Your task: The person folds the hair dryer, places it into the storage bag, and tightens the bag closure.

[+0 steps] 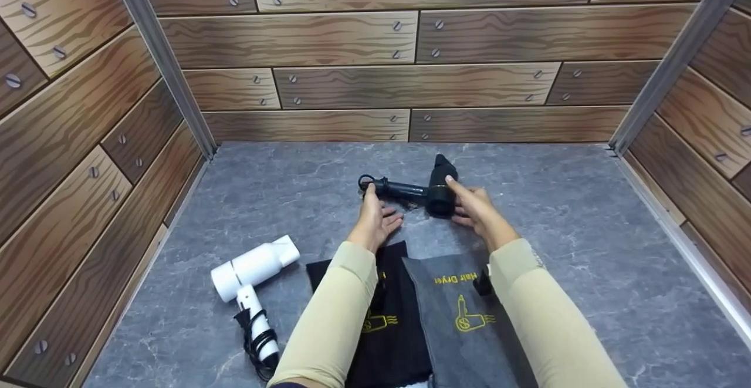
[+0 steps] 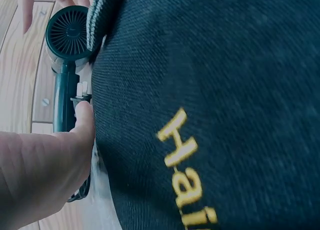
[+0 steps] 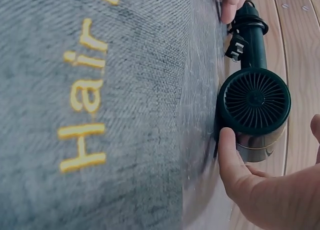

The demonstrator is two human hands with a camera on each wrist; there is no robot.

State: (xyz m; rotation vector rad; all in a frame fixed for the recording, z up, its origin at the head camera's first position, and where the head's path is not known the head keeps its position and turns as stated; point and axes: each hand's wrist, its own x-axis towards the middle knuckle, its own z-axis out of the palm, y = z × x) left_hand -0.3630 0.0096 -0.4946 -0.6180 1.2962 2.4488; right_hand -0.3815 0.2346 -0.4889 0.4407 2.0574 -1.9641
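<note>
A white hair dryer (image 1: 253,270) lies on the grey worktop (image 1: 587,229) at about 8 o'clock, with its black cord (image 1: 258,341) wrapped round the handle. Next to it, toward 6 o'clock, a black bag (image 1: 387,329) lies flat, and a grey bag (image 1: 463,323) with yellow letters lies partly on top of it. Both arms in tan sleeves (image 1: 334,317) reach over the bags. The left hand (image 1: 375,219) rests on the worktop with its fingers loosely spread, and its thumb touches the handle end of the black hair dryer (image 1: 422,191). The black hair dryer lies on its side at about 12 o'clock, just past the bags, handle pointing to 9 o'clock. Its plug (image 3: 235,47) sits beside the handle. The right hand (image 1: 475,209) is curled round the fat body of the black hair dryer, with the thumb pressed on one side near the round back vent (image 3: 255,102).
</note>
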